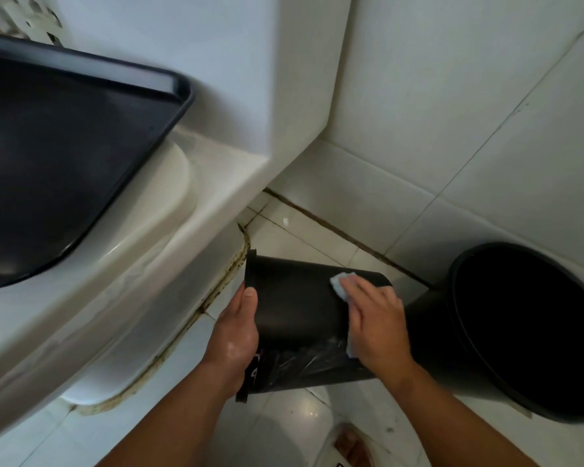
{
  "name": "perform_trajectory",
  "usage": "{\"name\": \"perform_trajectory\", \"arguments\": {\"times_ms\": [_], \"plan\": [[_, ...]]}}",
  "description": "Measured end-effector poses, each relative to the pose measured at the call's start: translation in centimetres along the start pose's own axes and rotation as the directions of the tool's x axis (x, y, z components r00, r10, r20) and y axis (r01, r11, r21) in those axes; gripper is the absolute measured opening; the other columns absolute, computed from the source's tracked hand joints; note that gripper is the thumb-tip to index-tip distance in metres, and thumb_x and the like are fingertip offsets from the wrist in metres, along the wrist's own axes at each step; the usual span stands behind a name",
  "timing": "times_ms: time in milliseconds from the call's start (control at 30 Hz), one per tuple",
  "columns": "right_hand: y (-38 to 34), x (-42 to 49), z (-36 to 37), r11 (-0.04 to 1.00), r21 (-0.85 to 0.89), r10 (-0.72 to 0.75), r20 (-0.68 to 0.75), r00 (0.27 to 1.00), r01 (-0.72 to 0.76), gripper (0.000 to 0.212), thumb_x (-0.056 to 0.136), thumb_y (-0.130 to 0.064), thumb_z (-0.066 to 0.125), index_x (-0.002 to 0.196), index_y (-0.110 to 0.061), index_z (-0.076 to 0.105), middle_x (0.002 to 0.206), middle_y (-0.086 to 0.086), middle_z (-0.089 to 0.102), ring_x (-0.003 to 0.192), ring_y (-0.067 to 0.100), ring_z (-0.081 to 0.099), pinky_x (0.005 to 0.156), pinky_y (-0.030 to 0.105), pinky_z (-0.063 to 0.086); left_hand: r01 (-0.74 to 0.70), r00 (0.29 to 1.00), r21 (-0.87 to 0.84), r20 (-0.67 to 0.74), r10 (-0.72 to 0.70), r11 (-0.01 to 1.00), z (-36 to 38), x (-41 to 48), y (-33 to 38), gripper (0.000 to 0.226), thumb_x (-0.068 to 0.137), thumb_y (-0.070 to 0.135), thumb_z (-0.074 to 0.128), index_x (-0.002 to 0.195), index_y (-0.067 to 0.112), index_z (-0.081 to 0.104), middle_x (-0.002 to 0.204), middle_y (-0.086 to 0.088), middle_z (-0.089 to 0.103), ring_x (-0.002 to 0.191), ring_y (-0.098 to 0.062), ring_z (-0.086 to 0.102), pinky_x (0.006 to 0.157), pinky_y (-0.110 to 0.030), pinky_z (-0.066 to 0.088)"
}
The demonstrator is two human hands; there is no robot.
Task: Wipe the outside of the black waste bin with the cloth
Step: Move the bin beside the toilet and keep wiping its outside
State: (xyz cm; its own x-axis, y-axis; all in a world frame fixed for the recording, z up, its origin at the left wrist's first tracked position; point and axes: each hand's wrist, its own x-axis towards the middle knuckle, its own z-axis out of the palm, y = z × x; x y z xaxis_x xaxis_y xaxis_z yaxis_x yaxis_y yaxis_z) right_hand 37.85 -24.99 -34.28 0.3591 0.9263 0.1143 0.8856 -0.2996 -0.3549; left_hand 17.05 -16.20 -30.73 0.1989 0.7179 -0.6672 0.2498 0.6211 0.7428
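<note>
Fingers (pixel 354 291) of the right hand (pixel 380 323) lay straight and close together, pressing the pale cloth (pixel 339 281) onto the tilted black waste bin (pixel 297 305). The left hand (pixel 236 335) gripped the bin's side over the tiled floor (pixel 284 419), beside the toilet (pixel 132 281).

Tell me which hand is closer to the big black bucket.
Right. The right hand presses the cloth on the waste bin beside the bucket; the left hand holds the bin's far side.
</note>
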Motion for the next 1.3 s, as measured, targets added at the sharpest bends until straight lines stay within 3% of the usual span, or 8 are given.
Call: {"name": "perform_trajectory", "arguments": {"times_ms": [133, 367, 533, 700, 867, 1033, 1133, 1300], "plan": [[-0.9, -0.2, 0.8, 0.956, -0.033, 0.286, -0.108, 0.952, -0.291, 0.043, 0.093, -0.024, 0.056, 0.136, -0.025, 0.055, 0.133, 0.001, 0.057, 0.108, 0.021, 0.051, 0.091, 0.038, 0.045, -0.028, 1.0, -0.006, -0.01, 0.028, 1.0, 0.3, 0.0, -0.3, 0.049, 0.097, 0.067, 0.035, 0.134, 0.041, 0.054, 0.124, -0.008, 0.062, 0.114, -0.028, 0.061, 0.104, -0.055, 0.048], [-8.0, -0.5, 2.3, 0.983, -0.042, -0.175, 0.076, 0.982, 0.179, 0.075, 0.081, -0.043, 0.069, 0.146, -0.029, 0.035, 0.144, -0.001, 0.041, 0.108, 0.018, 0.047, 0.089, 0.035, 0.041, -0.079, 0.993, -0.029, -0.091, 0.076, 0.996, 0.5, 0.0, 0.1, 0.031, 0.105, 0.049, 0.037, 0.1, 0.039, 0.066, 0.102, -0.004, 0.068, 0.097, -0.022, 0.065, 0.075, -0.036, 0.05], [0.9, -1.3, 1.0, 0.967, -0.029, 0.246, -0.149, 0.958, -0.253, 0.044, 0.098, -0.036, 0.037, 0.139, -0.027, 0.051, 0.134, -0.003, 0.055, 0.107, 0.018, 0.049, 0.088, 0.036, 0.043, -0.087, 0.994, -0.057, -0.067, 0.083, 0.995, 0.8, -0.3, 0.4, 0.025, 0.106, 0.045, 0.036, 0.094, 0.039, 0.057, 0.1, 0.005, 0.057, 0.091, -0.011, 0.055, 0.074, -0.028, 0.042], [2.8, -2.2, 1.5, 0.922, -0.009, 0.376, -0.217, 0.901, -0.387, 0.04, 0.098, -0.023, 0.049, 0.138, -0.024, 0.052, 0.133, 0.0, 0.055, 0.101, 0.017, 0.045, 0.085, 0.035, 0.044, -0.075, 0.996, -0.04, -0.048, 0.073, 0.996, 0.5, 0.1, -0.1, 0.029, 0.104, 0.053, 0.034, 0.111, 0.04, 0.059, 0.112, 0.0, 0.061, 0.105, -0.02, 0.058, 0.096, -0.044, 0.046], [-5.8, -2.6, 3.2, 0.995, -0.048, 0.082, -0.1, 0.992, -0.087, 0.053, 0.092, -0.04, 0.051, 0.143, -0.028, 0.045, 0.139, -0.004, 0.046, 0.102, 0.013, 0.047, 0.085, 0.03, 0.042, -0.09, 0.994, 0.005, -0.069, 0.09, 0.996, 0.5, 0.4, -0.4, 0.038, 0.103, 0.056, 0.034, 0.126, 0.038, 0.057, 0.115, -0.005, 0.063, 0.108, -0.026, 0.061, 0.1, -0.05, 0.048], [-5.5, -2.3, 2.7, 0.966, -0.072, -0.245, 0.024, 0.969, 0.247, 0.062, 0.091, -0.042, 0.061, 0.146, -0.027, 0.039, 0.141, -0.004, 0.043, 0.101, 0.014, 0.048, 0.085, 0.029, 0.038, -0.136, 0.987, 0.036, -0.084, 0.138, 0.99, 0.2, 0.3, -0.7, 0.04, 0.102, 0.056, 0.036, 0.122, 0.033, 0.062, 0.111, -0.003, 0.066, 0.103, -0.021, 0.064, 0.096, -0.044, 0.049], [-0.5, -2.4, 1.6, 0.99, -0.142, 0.003, -0.008, 1.0, -0.004, 0.075, 0.077, -0.041, 0.072, 0.144, -0.025, 0.043, 0.141, -0.002, 0.047, 0.11, 0.019, 0.049, 0.09, 0.034, 0.041, -0.14, 0.986, 0.031, -0.091, 0.143, 0.99, 0.4, 0.6, -0.2, 0.032, 0.103, 0.054, 0.036, 0.115, 0.037, 0.06, 0.112, 0.003, 0.061, 0.101, -0.012, 0.058, 0.094, -0.039, 0.042], [3.7, -3.0, 0.4, 0.949, -0.06, 0.299, -0.143, 0.943, -0.31, 0.048, 0.094, -0.033, 0.045, 0.14, -0.021, 0.05, 0.136, 0.001, 0.055, 0.11, 0.021, 0.05, 0.091, 0.04, 0.049, -0.119, 0.991, 0.028, -0.064, 0.12, 0.993, 0.4, 1.1, 0.0, 0.044, 0.098, 0.063, 0.038, 0.128, 0.038, 0.059, 0.121, -0.002, 0.062, 0.115, -0.023, 0.058, 0.109, -0.051, 0.044]]}}
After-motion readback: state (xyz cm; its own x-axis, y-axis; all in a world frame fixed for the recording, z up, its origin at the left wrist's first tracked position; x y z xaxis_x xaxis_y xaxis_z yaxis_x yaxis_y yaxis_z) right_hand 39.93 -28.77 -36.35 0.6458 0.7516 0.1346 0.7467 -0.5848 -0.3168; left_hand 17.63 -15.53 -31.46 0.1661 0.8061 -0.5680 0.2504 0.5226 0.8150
